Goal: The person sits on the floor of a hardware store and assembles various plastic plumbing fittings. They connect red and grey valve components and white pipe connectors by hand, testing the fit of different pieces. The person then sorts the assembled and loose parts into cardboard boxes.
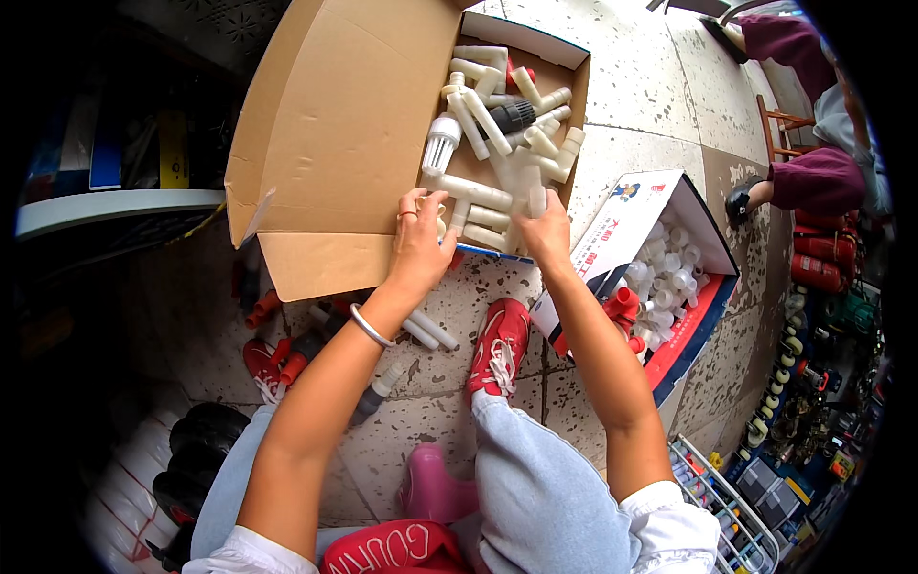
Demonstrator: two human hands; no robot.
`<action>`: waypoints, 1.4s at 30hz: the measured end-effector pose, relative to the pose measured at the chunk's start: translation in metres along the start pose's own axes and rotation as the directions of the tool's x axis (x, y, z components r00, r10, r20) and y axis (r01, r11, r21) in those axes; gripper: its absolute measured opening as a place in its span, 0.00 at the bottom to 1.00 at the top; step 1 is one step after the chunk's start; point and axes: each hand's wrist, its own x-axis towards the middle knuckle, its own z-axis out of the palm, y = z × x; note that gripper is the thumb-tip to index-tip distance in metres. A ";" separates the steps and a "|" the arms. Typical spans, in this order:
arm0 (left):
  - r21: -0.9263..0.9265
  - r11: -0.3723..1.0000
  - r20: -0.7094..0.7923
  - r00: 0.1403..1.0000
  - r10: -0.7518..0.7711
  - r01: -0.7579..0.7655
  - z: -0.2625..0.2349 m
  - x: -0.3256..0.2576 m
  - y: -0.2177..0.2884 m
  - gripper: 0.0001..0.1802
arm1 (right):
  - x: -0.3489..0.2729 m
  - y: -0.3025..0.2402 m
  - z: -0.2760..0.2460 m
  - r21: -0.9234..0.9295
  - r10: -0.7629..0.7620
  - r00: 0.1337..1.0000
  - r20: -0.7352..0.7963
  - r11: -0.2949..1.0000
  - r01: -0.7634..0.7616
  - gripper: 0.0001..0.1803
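Note:
An open cardboard box (521,33) on the floor holds several off-white plastic pipe fittings (486,122), a white ribbed fitting (442,145) and a dark grey ribbed one (513,117). My left hand (419,239) is at its near left corner, fingers curled around a pale plastic pipe fitting (441,226) that they partly hide. At the near right side of the box, my right hand (545,231) pinches a translucent white pipe fitting (535,197), smeared by motion. More pale fittings (488,218) lie between the two hands.
A second box (688,335) at right holds small white fittings (669,277) and red ones (622,306). The first box's lid (335,124) folds out left. Loose pipes (430,330) lie near my red shoe (499,344). Another person (813,182) sits far right.

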 end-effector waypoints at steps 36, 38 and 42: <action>0.504 0.769 0.266 0.918 0.294 -0.393 0.027 -0.025 -0.053 0.12 | -0.045 -0.053 -0.107 0.718 -0.128 0.992 -0.002 0.690 0.091 0.42; 0.512 0.759 0.240 0.915 0.324 -0.403 0.033 -0.026 -0.062 0.13 | -0.068 -0.035 -0.163 0.777 -0.120 0.992 0.046 0.628 0.040 0.43; 0.540 0.745 0.269 0.919 0.288 -0.391 0.030 -0.025 -0.062 0.13 | -0.120 0.034 -0.265 0.662 0.112 0.974 0.197 0.717 -0.217 0.39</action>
